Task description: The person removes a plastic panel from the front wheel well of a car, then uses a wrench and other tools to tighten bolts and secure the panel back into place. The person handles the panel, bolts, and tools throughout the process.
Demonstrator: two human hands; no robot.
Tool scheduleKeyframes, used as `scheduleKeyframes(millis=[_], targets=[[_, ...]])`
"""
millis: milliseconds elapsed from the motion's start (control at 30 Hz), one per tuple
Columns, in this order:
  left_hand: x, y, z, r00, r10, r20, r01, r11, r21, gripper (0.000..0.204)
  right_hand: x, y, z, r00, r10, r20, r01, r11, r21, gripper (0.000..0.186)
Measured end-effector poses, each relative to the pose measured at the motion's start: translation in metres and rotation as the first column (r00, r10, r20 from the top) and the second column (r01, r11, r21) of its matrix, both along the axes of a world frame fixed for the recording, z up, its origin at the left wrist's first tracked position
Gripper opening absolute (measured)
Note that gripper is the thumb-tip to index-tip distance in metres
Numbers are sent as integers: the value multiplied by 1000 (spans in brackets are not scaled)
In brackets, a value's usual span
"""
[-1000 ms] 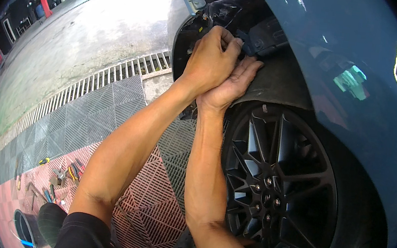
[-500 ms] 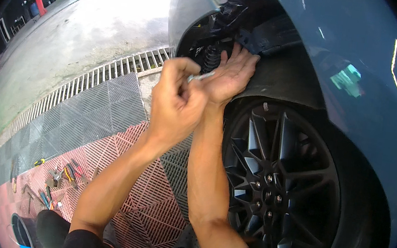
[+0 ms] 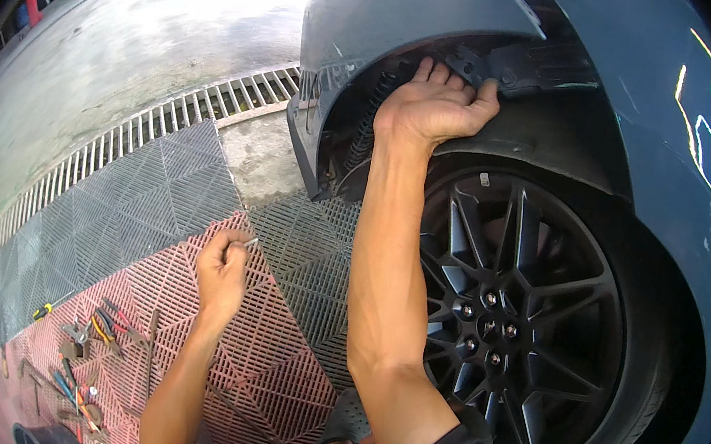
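My right hand (image 3: 434, 112) reaches up into the wheel arch, palm showing, fingers stretched and thumb apart. Its fingertips and thumb rest against the lower edge of a dark bracket (image 3: 472, 62) inside the fender. Lower down, above the floor tiles, my left hand (image 3: 222, 273) is closed in a pinch. A short, thin silvery metal piece (image 3: 252, 241) pokes out of its fingers; its exact kind cannot be made out. Beside my right hand, a dark coil spring (image 3: 372, 119) shows within the arch.
A black spoked wheel (image 3: 501, 326) stands right of my right arm, below the grey-blue fender (image 3: 649, 106). Pliers (image 3: 107, 325) and several other hand tools lie on the red tiles (image 3: 269, 361) at lower left. A drain grate (image 3: 147, 124) crosses the floor beyond.
My left hand has moved down and left, away from my right hand, still pinching the silvery piece. My right hand stays in the arch, its thumb now farther out to the right.
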State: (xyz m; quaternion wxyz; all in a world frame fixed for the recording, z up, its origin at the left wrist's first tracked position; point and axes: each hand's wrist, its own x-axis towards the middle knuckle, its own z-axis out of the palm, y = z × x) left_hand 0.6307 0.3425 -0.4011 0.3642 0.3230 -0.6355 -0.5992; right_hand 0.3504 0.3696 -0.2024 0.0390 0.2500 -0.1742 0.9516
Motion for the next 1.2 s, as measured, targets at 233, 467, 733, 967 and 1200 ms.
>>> scheduleKeyframes(millis=[233, 467, 733, 967, 1200], targets=[[47, -26, -25, 998, 17, 56, -21, 996, 83, 25, -11, -17, 7, 979, -191, 67, 195, 979, -65, 114], [103, -34, -60, 994, 37, 101, -55, 982, 183, 22, -18, -17, 12, 964, -262, 38, 263, 964, -32, 121], [120, -52, -106, 960, -50, 274, -6, 980, 199, 24, -12, -17, 8, 966, -241, 90, 244, 969, -24, 118], [89, -44, -124, 913, -147, 381, 89, 982, 167, 28, -26, -22, 3, 979, -197, 51, 201, 975, -97, 108], [117, -41, -109, 891, -174, 419, 140, 984, 111, 29, -14, -30, 1, 973, -197, 123, 163, 956, 245, 59]])
